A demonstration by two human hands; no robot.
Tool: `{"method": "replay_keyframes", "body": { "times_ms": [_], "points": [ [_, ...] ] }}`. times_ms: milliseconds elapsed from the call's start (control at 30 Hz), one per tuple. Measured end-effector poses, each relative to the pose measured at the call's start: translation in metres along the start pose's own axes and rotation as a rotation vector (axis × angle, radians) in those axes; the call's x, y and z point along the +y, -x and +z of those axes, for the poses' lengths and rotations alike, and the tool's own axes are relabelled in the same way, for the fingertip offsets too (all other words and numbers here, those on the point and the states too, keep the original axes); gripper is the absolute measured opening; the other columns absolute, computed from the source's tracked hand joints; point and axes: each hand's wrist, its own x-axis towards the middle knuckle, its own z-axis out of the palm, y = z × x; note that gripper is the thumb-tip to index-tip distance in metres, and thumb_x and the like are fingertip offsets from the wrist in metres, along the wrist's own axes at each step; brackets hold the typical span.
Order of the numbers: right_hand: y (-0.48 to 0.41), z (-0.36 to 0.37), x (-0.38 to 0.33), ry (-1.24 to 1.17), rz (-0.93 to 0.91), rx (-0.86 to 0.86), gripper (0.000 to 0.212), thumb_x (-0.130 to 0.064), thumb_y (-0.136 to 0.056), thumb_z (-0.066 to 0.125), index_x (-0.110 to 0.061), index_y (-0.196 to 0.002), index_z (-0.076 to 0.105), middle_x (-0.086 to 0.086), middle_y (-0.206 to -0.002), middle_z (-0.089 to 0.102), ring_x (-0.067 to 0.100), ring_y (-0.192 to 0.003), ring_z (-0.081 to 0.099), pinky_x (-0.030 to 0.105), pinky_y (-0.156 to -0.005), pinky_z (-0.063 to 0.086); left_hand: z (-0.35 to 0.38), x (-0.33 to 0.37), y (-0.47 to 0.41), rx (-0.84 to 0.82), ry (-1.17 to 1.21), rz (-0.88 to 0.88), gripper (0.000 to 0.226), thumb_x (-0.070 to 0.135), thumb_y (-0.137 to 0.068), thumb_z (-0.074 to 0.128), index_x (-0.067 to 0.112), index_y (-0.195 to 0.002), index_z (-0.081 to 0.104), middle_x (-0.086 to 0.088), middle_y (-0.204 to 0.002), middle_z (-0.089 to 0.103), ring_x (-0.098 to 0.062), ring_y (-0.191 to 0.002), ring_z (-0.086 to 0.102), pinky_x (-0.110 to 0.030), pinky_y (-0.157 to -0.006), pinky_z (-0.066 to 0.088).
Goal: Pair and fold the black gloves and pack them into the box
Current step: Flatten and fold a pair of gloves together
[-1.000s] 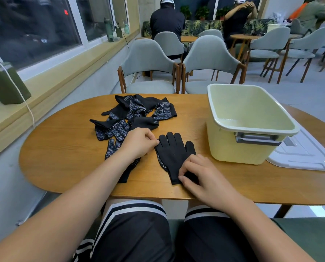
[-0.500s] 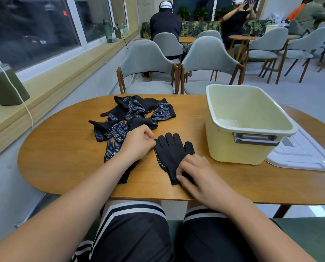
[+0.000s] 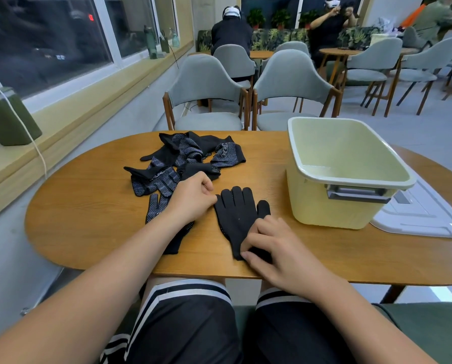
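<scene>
A black glove (image 3: 236, 214) lies flat on the wooden table (image 3: 88, 206), fingers pointing away from me. My right hand (image 3: 274, 248) holds its cuff at the near end, fingers curled over the fabric and thumb at the cuff's edge. My left hand (image 3: 192, 198) is curled, and its thumb and forefinger meet at the glove's left edge by the little finger. Under my left wrist lies a dotted black glove (image 3: 155, 208). A heap of several black gloves (image 3: 183, 158) sits behind it. The pale green box (image 3: 317, 206) stands open to the right.
A white lid (image 3: 424, 219) lies flat right of the box, near the table's right end. Two grey chairs (image 3: 206, 101) stand behind the table. A window ledge with a green device (image 3: 7, 119) runs along the left. People sit at the far tables.
Both hands stay at the flat glove. My right hand has shifted slightly on the cuff. The view has moved a little.
</scene>
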Motion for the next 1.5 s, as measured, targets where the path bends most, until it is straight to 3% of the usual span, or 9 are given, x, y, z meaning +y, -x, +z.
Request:
{"method": "replay_keyframes", "body": {
  "times_ms": [233, 400, 600, 933, 1033, 1133, 1267, 1500],
  "points": [
    [0.0, 0.001, -0.002, 0.01, 0.01, -0.023, 0.007, -0.035, -0.104, 0.064, -0.032, -0.101, 0.069, -0.015, -0.101, 0.051, 0.008, -0.094, 0.046, 0.031, -0.085, 0.043, 0.006, 0.005, -0.01, 0.03, -0.103, 0.125, 0.011, 0.02, -0.091, 0.071, 0.031, -0.088, 0.07, 0.011, -0.088, 0.071, -0.004, -0.084, 0.065, -0.025, -0.074, 0.052],
    [0.001, 0.0, -0.004, 0.009, 0.016, -0.018, 0.006, -0.034, -0.103, 0.064, -0.032, -0.101, 0.069, -0.015, -0.101, 0.05, 0.008, -0.094, 0.047, 0.033, -0.085, 0.044, 0.009, 0.019, -0.033, -0.031, -0.141, 0.217, 0.003, 0.028, -0.095, 0.074, 0.029, -0.096, 0.076, 0.012, -0.093, 0.07, -0.002, -0.089, 0.064, -0.024, -0.079, 0.051],
    [0.002, 0.0, -0.004, -0.004, 0.028, -0.016, 0.007, -0.036, -0.104, 0.063, -0.033, -0.102, 0.07, -0.016, -0.102, 0.05, 0.008, -0.095, 0.047, 0.034, -0.085, 0.045, 0.017, 0.032, -0.057, -0.173, -0.239, 0.181, 0.013, 0.038, -0.091, 0.082, 0.027, -0.097, 0.078, 0.012, -0.092, 0.073, -0.003, -0.089, 0.066, -0.026, -0.077, 0.054],
    [0.002, 0.0, -0.004, -0.011, 0.041, -0.02, 0.008, -0.038, -0.104, 0.063, -0.034, -0.104, 0.07, -0.017, -0.102, 0.05, 0.007, -0.096, 0.047, 0.032, -0.085, 0.045, 0.011, 0.035, -0.07, -0.19, -0.216, 0.145, 0.008, 0.021, -0.093, 0.078, 0.015, -0.089, 0.079, 0.013, -0.088, 0.077, -0.002, -0.086, 0.07, -0.02, -0.068, 0.05],
    [0.002, 0.001, -0.003, -0.018, 0.045, -0.016, 0.009, -0.039, -0.104, 0.063, -0.034, -0.103, 0.07, -0.017, -0.102, 0.05, 0.008, -0.097, 0.049, 0.034, -0.085, 0.046, 0.008, 0.033, -0.071, -0.22, -0.242, 0.152, 0.009, 0.021, -0.093, 0.079, 0.015, -0.088, 0.078, 0.012, -0.092, 0.077, 0.0, -0.086, 0.068, -0.021, -0.071, 0.05],
    [0.002, 0.002, -0.002, -0.023, 0.048, -0.011, 0.008, -0.038, -0.104, 0.064, -0.034, -0.103, 0.07, -0.017, -0.102, 0.05, 0.009, -0.097, 0.049, 0.034, -0.085, 0.046, 0.009, 0.032, -0.072, -0.266, -0.26, 0.148, 0.008, 0.024, -0.093, 0.082, 0.019, -0.09, 0.077, 0.011, -0.094, 0.077, -0.009, -0.088, 0.071, -0.031, -0.081, 0.059],
    [0.002, 0.002, -0.002, -0.025, 0.048, -0.008, 0.008, -0.039, -0.104, 0.064, -0.034, -0.103, 0.07, -0.017, -0.102, 0.051, 0.008, -0.097, 0.049, 0.034, -0.085, 0.046, 0.013, 0.034, -0.071, -0.3, -0.258, 0.128, 0.016, 0.034, -0.09, 0.087, 0.024, -0.097, 0.077, 0.009, -0.095, 0.076, -0.011, -0.091, 0.07, -0.033, -0.084, 0.059],
    [0.002, 0.002, -0.002, -0.032, 0.051, -0.009, 0.008, -0.039, -0.104, 0.064, -0.034, -0.103, 0.07, -0.017, -0.102, 0.05, 0.009, -0.096, 0.048, 0.034, -0.084, 0.046, 0.02, 0.04, -0.072, -0.251, -0.267, 0.193, 0.011, 0.029, -0.088, 0.088, 0.028, -0.089, 0.077, 0.011, -0.091, 0.075, -0.004, -0.085, 0.065, -0.023, -0.068, 0.046]
  ]
}}
